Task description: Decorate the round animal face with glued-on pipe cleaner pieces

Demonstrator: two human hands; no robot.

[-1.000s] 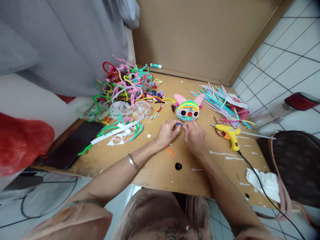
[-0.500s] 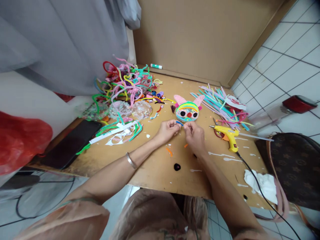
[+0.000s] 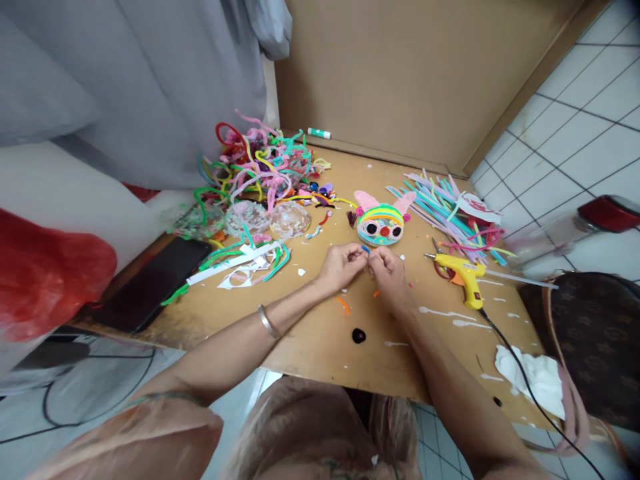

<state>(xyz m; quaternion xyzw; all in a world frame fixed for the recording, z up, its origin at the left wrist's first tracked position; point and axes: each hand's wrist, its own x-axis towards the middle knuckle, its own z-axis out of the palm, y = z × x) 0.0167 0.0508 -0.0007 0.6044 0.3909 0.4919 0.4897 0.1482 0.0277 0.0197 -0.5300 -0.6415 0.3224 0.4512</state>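
Observation:
Between my fingertips is a short blue piece of pipe cleaner (image 3: 365, 249), mostly hidden. My left hand (image 3: 343, 267) pinches it from the left, its fingers closed. From the other side my right hand (image 3: 388, 272) is closed on it too, and the two hands nearly touch. Just beyond them stands a round animal face (image 3: 381, 227) with pink ears, black eyes, a red nose and yellow and green bands. A black fuzzy disc (image 3: 359, 335) lies on the table nearer to me, with orange scraps (image 3: 343, 306) between it and my hands.
A yellow glue gun (image 3: 469, 277) with its cord lies on the right, before a bundle of straight pipe cleaners (image 3: 435, 207). Tangled pipe cleaners (image 3: 265, 167) heap at the back left. A black phone (image 3: 153, 283), a glue stick (image 3: 319, 133), a brown bag (image 3: 595, 340) and tissue (image 3: 533, 380) lie around.
My hands have drawn closer together, and less of the blue piece shows between them. The whole view has shifted slightly; the things on the table lie as before.

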